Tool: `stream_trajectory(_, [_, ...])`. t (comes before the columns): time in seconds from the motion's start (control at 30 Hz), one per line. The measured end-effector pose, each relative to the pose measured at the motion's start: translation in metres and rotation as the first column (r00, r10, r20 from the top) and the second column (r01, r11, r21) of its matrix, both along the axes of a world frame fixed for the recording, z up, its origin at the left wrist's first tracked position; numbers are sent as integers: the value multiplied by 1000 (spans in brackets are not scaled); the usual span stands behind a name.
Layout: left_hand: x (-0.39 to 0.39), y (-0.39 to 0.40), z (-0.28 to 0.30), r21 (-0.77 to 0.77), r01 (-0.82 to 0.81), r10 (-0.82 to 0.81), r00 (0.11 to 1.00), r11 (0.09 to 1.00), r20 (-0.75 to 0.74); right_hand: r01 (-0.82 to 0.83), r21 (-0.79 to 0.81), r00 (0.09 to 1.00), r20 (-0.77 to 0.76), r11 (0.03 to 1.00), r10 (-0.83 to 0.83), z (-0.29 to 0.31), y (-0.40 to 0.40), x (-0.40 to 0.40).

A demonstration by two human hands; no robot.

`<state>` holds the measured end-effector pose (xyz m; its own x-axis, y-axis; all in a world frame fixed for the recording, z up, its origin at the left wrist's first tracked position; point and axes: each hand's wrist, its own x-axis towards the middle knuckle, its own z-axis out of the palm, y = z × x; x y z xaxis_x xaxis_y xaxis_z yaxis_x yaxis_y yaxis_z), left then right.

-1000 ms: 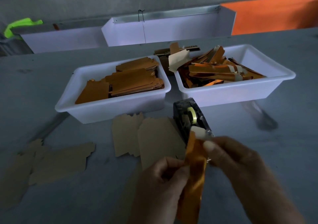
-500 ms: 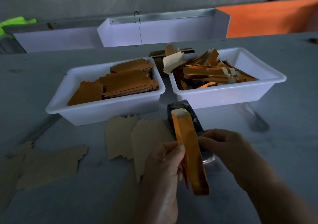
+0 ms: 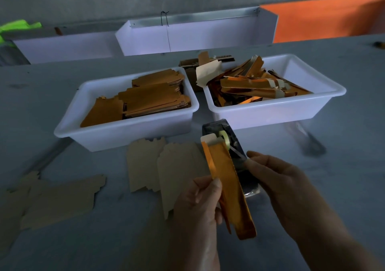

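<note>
Grey bench (image 3: 343, 177), dim light. White troughs (image 3: 187, 39) run along its far edge, with an orange panel (image 3: 323, 18) behind the far right corner.

Two white tubs sit mid-bench. Your left tub (image 3: 125, 135) holds flat orange blanks (image 3: 150, 97), stacked: a good stock yet to be worked. Your right tub (image 3: 270, 114) holds finished pieces (image 3: 250, 87), folded and taped, heaped loosely at its left end. Its right end shows bare floor. Judgement: you are well into the batch but nowhere near its end.

Loose blanks (image 3: 179, 170), brown side up, lie between the left tub and the near edge, and more run toward the left edge. They are queued, not folded.

Your black tape dispenser (image 3: 212, 127) stands just in front of the right tub, on the side toward the near edge.

Piece in work: a folded orange sleeve (image 3: 229, 187), held above the bench by the near edge, its pale end flap up against the dispenser's roll.

- Your left hand (image 3: 198, 206) grips the sleeve, thumb clamped on its left fold.
- Your right hand (image 3: 277, 179) pinches a tape strip (image 3: 237, 152) between thumb and forefinger, and the strip runs back to the roll.

Status of this piece, as judged: the folding is done, and the tape is drawn but not yet torn off or laid on the seam. Left to do: tear, stick down, drop the sleeve into the right tub, take the next blank.
</note>
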<state>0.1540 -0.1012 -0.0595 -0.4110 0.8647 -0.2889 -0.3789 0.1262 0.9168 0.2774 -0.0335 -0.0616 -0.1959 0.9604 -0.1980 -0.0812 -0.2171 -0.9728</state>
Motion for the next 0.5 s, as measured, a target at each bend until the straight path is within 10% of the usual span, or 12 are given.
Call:
stream_trajectory(0.17, [2,-1,-2,-32,75,-77,997,997,-33,141,250,905,361,958,-227,-2,-15,-1])
stream_trajectory(0.5, [4,-2,2,2,112,-111,988,994,-105,138,284,946,245,949,-212,-9,-33,-2])
